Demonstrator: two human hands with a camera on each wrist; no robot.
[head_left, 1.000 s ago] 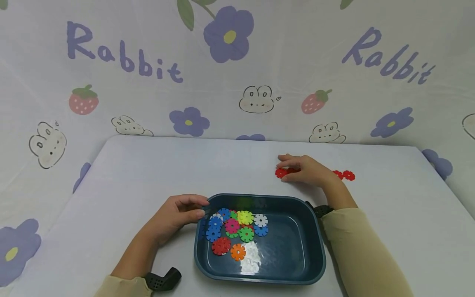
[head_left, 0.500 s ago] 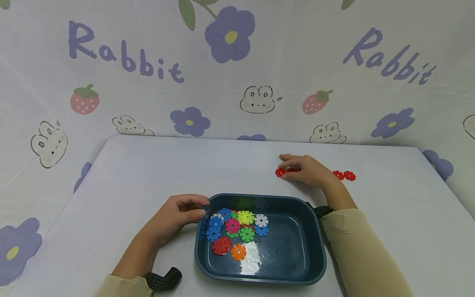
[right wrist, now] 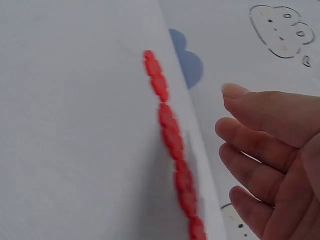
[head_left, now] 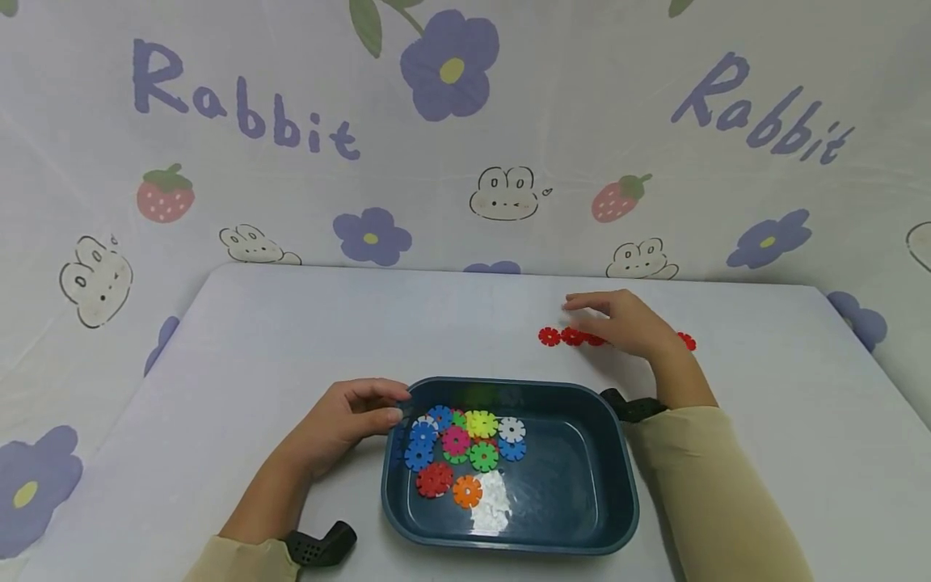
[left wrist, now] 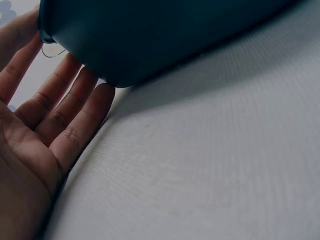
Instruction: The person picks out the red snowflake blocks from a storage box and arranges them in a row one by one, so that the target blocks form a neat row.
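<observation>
Two hands, mine: L hand (head_left: 347, 426) at tray (head_left: 509, 548), R hand (head_left: 631, 323) over red row (head_left: 572, 336) beyond it.
L fingers relaxed, touching tray's L end; if I bump it, discs (head_left: 456, 441) inside could slide. R fingers loosely bent, thumb apart, pinching nothing; a low sweep might knock row crooked. Row's long axis: L-R, approx. parallel w/ tray's far rim, R end past tray's R side.

Left hand (head_left: 338, 420) touches tray (head_left: 560, 477); right hand (head_left: 629, 323) hovers over red discs (head_left: 549, 336).
</observation>
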